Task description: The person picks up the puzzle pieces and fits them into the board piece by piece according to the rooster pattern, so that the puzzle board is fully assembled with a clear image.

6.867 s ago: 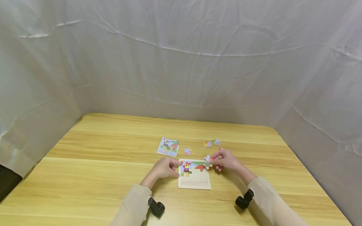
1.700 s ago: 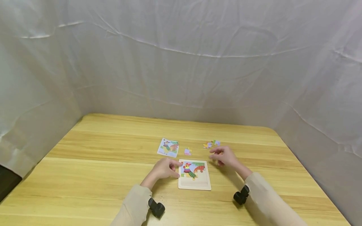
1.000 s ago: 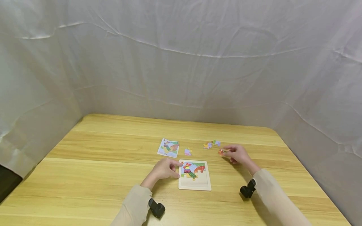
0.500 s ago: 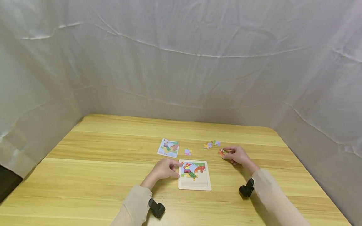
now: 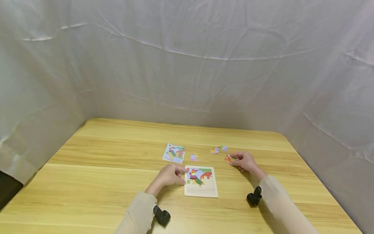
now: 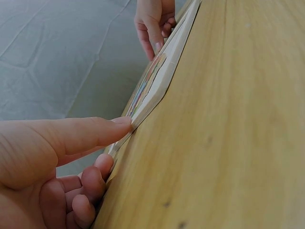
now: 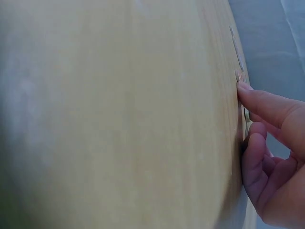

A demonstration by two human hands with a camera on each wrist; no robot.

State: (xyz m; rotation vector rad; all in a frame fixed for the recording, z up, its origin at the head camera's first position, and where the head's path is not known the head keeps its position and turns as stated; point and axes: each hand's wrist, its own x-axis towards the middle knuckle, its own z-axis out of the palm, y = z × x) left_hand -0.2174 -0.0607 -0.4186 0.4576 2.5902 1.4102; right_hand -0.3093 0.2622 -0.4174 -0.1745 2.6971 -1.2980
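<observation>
In the head view a pale wooden puzzle tray (image 5: 201, 191) lies on the table, its upper part filled with pieces showing a colourful rooster (image 5: 193, 174); the lower right is bare wood. My left hand (image 5: 168, 174) rests at the tray's left edge, index finger and thumb spread along it. In the left wrist view the thumb (image 6: 102, 131) presses the rim. Right of the tray, my right hand (image 5: 244, 161) pinches a red-orange puzzle piece (image 5: 228, 158) between thumb and index finger, low at the tabletop; the fingers partly cover it.
Beyond the tray lie a yellow-and-lilac piece (image 5: 214, 150), a green-and-lilac piece (image 5: 223, 148) and a lilac-pink piece (image 5: 194, 157). A printed rooster picture card (image 5: 174, 153) lies at back left. Grey curtain (image 5: 187, 81) encloses the wooden table (image 5: 117, 156).
The right hand fitted a green piece into the tray, let go and moved right to the red-orange piece, which it now pinches with little shift. The left hand stayed at the tray's edge.
</observation>
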